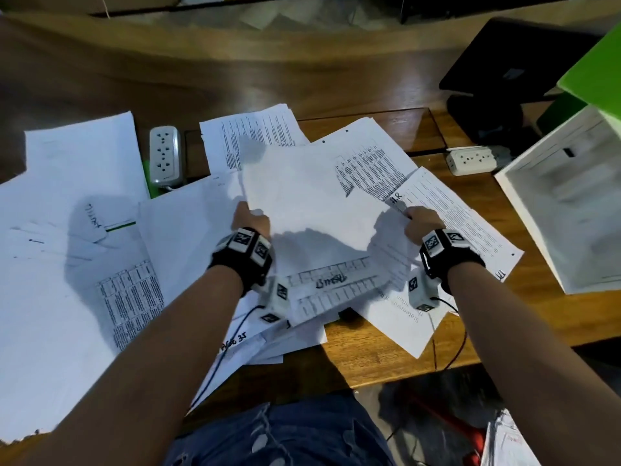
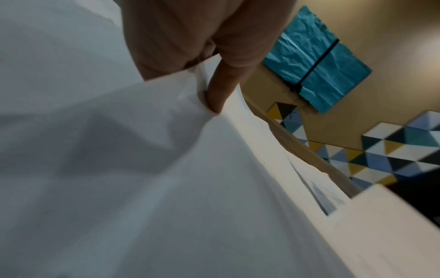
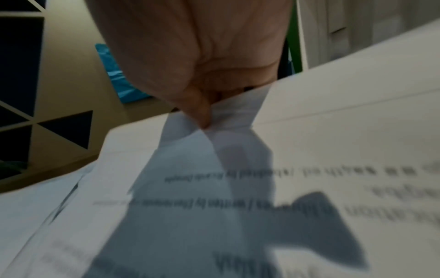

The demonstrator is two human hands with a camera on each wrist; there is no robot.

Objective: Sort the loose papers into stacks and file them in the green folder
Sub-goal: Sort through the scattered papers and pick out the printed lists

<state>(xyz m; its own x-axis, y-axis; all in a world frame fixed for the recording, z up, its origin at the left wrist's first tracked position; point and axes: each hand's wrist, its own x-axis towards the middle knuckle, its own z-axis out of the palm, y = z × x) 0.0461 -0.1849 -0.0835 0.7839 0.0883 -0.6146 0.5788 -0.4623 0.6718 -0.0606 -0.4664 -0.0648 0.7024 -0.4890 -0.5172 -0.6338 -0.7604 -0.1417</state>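
Observation:
Loose white papers [image 1: 84,250] lie scattered over the wooden desk [image 1: 363,351]. My left hand [image 1: 250,218] pinches the left edge of a large blank sheet [image 1: 312,203] lifted at the middle; in the left wrist view a finger of the left hand [image 2: 221,92] presses into that sheet [image 2: 166,169]. My right hand [image 1: 420,220] pinches a printed sheet [image 1: 447,216] marked "H.R" on the right; the right wrist view shows the right hand's thumb [image 3: 200,112] on the printed sheet's corner [image 3: 226,116]. The green folder [image 1: 594,72] stands open at the far right, with white pages [image 1: 568,196] inside.
A power strip [image 1: 165,156] lies between papers at the back left, and another power strip [image 1: 470,159] at the right. A black device [image 1: 504,62] sits at the back right. Cables [image 1: 450,344] trail off the desk's front edge by my knees.

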